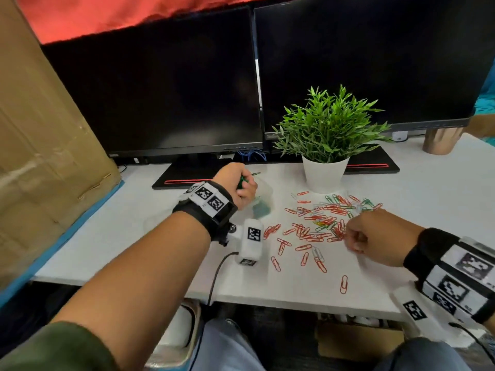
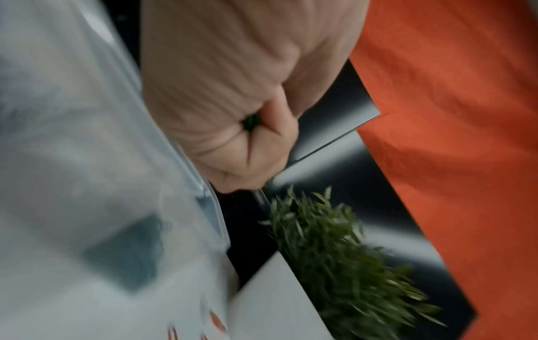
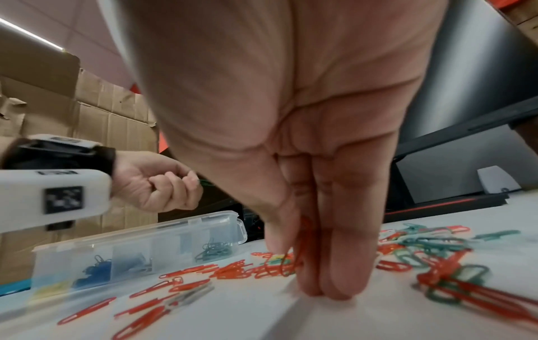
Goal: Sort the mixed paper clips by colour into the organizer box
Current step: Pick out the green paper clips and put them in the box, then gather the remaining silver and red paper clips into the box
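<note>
Several compartments in organizer box (image 3: 137, 248), green clips (image 3: 214, 249), blue clips (image 3: 94, 266)

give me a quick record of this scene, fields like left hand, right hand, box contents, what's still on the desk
left hand: grips green paper clips above the organizer box
right hand: fingertips down in the loose pile, pinching a red clip
box contents: green, blue and yellow clips in separate compartments
still on desk: mostly red clips, some green and white
nearby: potted plant
</note>
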